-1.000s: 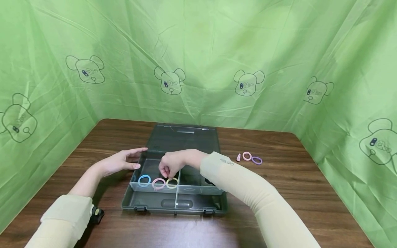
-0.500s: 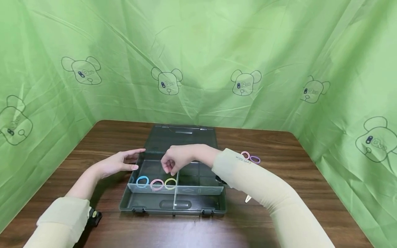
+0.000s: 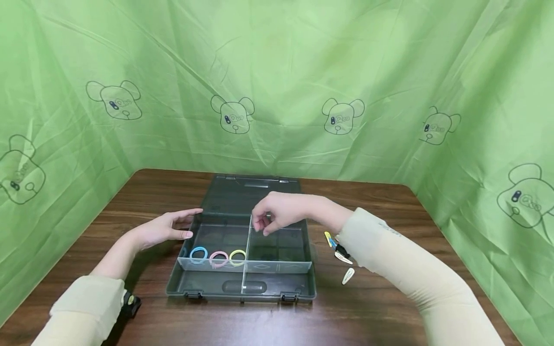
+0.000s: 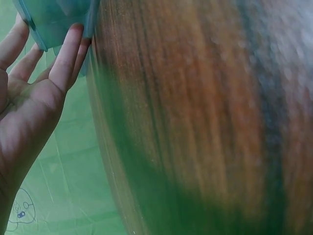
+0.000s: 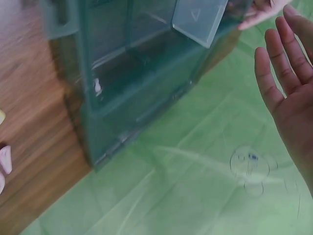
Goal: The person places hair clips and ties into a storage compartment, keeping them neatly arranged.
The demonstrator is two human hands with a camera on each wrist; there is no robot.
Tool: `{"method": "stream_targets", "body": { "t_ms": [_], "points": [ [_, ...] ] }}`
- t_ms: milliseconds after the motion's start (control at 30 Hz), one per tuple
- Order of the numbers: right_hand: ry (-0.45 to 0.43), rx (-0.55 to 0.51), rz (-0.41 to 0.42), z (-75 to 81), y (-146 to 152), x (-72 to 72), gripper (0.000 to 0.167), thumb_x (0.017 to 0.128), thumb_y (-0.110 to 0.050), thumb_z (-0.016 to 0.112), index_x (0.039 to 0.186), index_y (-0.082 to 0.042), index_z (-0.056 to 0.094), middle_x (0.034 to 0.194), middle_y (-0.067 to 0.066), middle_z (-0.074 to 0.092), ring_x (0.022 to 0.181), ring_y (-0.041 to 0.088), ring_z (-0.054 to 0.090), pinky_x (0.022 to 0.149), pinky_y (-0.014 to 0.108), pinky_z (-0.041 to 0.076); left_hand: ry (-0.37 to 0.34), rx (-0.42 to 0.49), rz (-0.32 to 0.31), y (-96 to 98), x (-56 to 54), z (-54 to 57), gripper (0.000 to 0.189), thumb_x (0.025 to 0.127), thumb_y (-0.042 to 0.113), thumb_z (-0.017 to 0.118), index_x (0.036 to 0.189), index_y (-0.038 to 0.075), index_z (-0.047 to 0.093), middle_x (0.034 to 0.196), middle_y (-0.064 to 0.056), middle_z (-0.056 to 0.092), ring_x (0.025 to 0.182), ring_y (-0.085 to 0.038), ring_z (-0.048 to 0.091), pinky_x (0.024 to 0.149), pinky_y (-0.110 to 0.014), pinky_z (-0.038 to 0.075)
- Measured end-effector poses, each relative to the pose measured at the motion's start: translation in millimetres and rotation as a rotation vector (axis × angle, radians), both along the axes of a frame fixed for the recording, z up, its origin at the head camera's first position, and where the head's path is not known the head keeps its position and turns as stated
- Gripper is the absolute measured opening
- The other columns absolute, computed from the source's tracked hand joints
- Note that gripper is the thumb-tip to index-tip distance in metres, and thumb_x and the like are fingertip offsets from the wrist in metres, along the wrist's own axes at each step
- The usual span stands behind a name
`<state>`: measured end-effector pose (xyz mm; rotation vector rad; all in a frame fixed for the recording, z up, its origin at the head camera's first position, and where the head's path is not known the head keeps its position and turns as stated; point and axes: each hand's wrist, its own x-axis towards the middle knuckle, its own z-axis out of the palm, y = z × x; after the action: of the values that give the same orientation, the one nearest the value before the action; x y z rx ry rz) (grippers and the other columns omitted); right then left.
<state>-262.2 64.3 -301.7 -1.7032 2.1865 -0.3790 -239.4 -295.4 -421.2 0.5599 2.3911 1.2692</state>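
A dark translucent divider box (image 3: 203,281) lies with its lid (image 3: 246,194) folded back. In its left compartment, blue (image 3: 198,255), pink (image 3: 219,259) and yellow (image 3: 237,257) hair ties lean in a row against the clear divider (image 3: 277,266). My left hand (image 3: 160,228) touches the box's left side, thumb and fingers spread, as the left wrist view also shows at the box corner. Over the rear right compartment hovers my right hand (image 3: 283,211), fingers loosely bent; the right wrist view shows its palm (image 5: 296,105) holding nothing.
Right of the box, a white snap clip (image 3: 348,276) lies near another white clip (image 3: 343,258) and a yellow one (image 3: 328,239), beside the right sleeve (image 3: 389,254). A pink clip (image 5: 5,159) shows in the right wrist view. Green cloth (image 3: 285,62) surrounds the brown table (image 3: 143,192).
My right hand has let go of the yellow hair tie, lifted off and moved right across the box. The left hand stays at the box's side. Clips have come into sight by the sleeve.
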Motion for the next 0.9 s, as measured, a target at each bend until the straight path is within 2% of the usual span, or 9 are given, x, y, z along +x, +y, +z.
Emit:
{"method": "stream_targets", "body": {
  "t_ms": [233, 500, 567, 733, 833, 900],
  "points": [
    [0.018, -0.072, -0.053, 12.9, 43.9, -0.7, 0.009, 0.083, -0.013, 0.072, 0.090, -0.016, 0.066, 0.085, -0.008, 0.064, 0.078, 0.002, 0.058, 0.068, 0.021, 0.049, 0.000, -0.001, -0.003, -0.6, -1.3, -0.2, 0.068, 0.091, 0.020, 0.064, 0.149, 0.015, 0.029, 0.148, -0.025, 0.030, 0.134, -0.044, 0.029, 0.099, -0.050, 0.038],
    [0.015, -0.135, -0.173, 15.3, 92.4, -3.4, 0.011, 0.084, -0.015, 0.071, 0.091, -0.021, 0.066, 0.088, -0.008, 0.066, 0.078, 0.004, 0.061, 0.073, 0.031, 0.052, 0.001, -0.003, -0.005, -3.3, -2.2, -1.9, 0.068, 0.091, 0.021, 0.064, 0.149, 0.016, 0.029, 0.147, -0.025, 0.030, 0.134, -0.045, 0.029, 0.099, -0.052, 0.038],
    [0.017, -0.143, -0.211, 14.2, 105.0, -3.1, 0.011, 0.085, -0.015, 0.071, 0.092, -0.022, 0.066, 0.089, -0.008, 0.066, 0.078, 0.004, 0.061, 0.072, 0.029, 0.052, 0.005, -0.005, -0.008, -3.6, -2.6, -2.3, 0.068, 0.090, 0.022, 0.064, 0.149, 0.016, 0.029, 0.148, -0.025, 0.030, 0.134, -0.045, 0.029, 0.099, -0.052, 0.038],
    [-0.014, -0.167, -0.313, 4.3, 135.0, -3.8, 0.012, 0.087, -0.012, 0.068, 0.092, -0.022, 0.065, 0.088, -0.004, 0.066, 0.063, 0.008, 0.062, 0.056, 0.026, 0.051, 0.013, -0.015, -0.010, -3.9, -3.0, -3.4, 0.068, 0.090, 0.023, 0.065, 0.148, 0.015, 0.030, 0.147, -0.024, 0.032, 0.133, -0.044, 0.030, 0.099, -0.051, 0.037],
    [-0.005, -0.202, -0.351, -3.1, 150.5, -4.8, 0.014, 0.086, -0.009, 0.067, 0.091, -0.021, 0.065, 0.086, -0.005, 0.065, 0.062, 0.010, 0.062, 0.058, 0.027, 0.051, 0.016, -0.010, -0.011, -2.8, -3.4, -3.9, 0.068, 0.090, 0.022, 0.064, 0.148, 0.014, 0.030, 0.147, -0.024, 0.032, 0.133, -0.044, 0.031, 0.099, -0.050, 0.037],
    [0.046, -0.230, -0.373, -9.7, 160.8, -6.5, 0.017, 0.085, -0.006, 0.068, 0.090, -0.022, 0.065, 0.085, -0.006, 0.066, 0.069, 0.008, 0.063, 0.066, 0.026, 0.051, 0.011, 0.000, -0.013, -1.6, -3.6, -4.2, 0.068, 0.090, 0.021, 0.064, 0.148, 0.013, 0.030, 0.147, -0.025, 0.032, 0.133, -0.044, 0.030, 0.099, -0.050, 0.037]
  ]
}}
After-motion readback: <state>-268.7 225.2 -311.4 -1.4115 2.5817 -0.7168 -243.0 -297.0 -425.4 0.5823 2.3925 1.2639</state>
